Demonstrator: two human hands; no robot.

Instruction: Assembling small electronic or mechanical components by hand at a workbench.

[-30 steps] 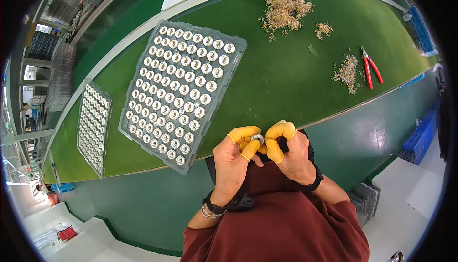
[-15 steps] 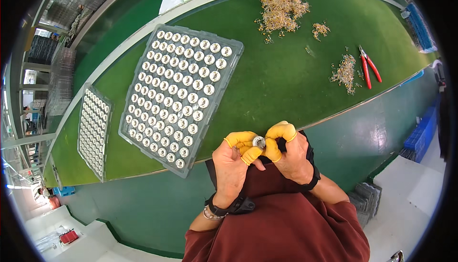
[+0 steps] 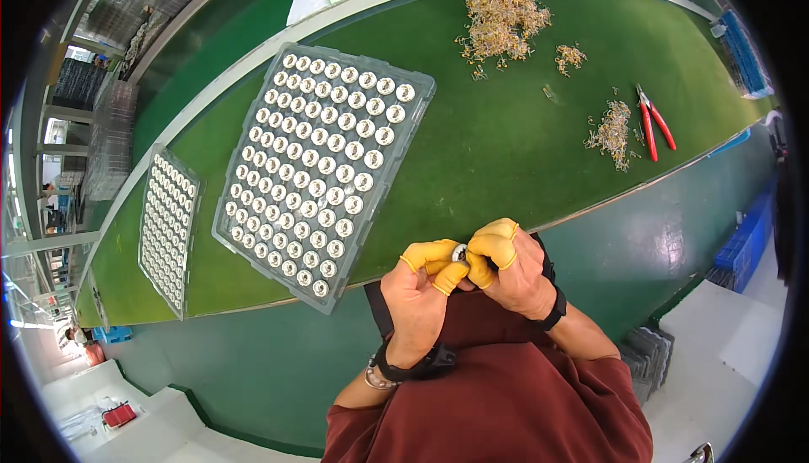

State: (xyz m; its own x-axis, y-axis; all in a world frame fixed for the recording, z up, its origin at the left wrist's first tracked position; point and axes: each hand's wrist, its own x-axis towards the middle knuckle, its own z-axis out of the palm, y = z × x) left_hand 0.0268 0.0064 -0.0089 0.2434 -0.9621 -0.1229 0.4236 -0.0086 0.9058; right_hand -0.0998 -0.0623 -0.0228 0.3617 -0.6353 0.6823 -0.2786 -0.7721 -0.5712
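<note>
My left hand [image 3: 417,299] and my right hand [image 3: 521,276], both with yellow finger cots on several fingertips, meet at the table's near edge. Between them is a small round white part [image 3: 459,252] with a dark, metallic-looking middle. My left fingers pinch it from one side. The right thumb and fingers press together against its other side; whether they also grip a tiny piece is hidden. To the left lies a clear plastic tray [image 3: 379,189] filled with rows of similar round white parts.
A second filled tray [image 3: 195,202] lies farther left. On the green tabletop [image 3: 472,151] are a big heap of small wire-leaded pieces [image 3: 504,21], a little cluster [image 3: 570,58] and a nearer pile [image 3: 613,134]. Red-handled pliers [image 3: 650,130] lie beside that pile.
The round part has turned between my fingers, and less of it shows now. My right fingers have closed in over it. The view has shifted slightly.
</note>
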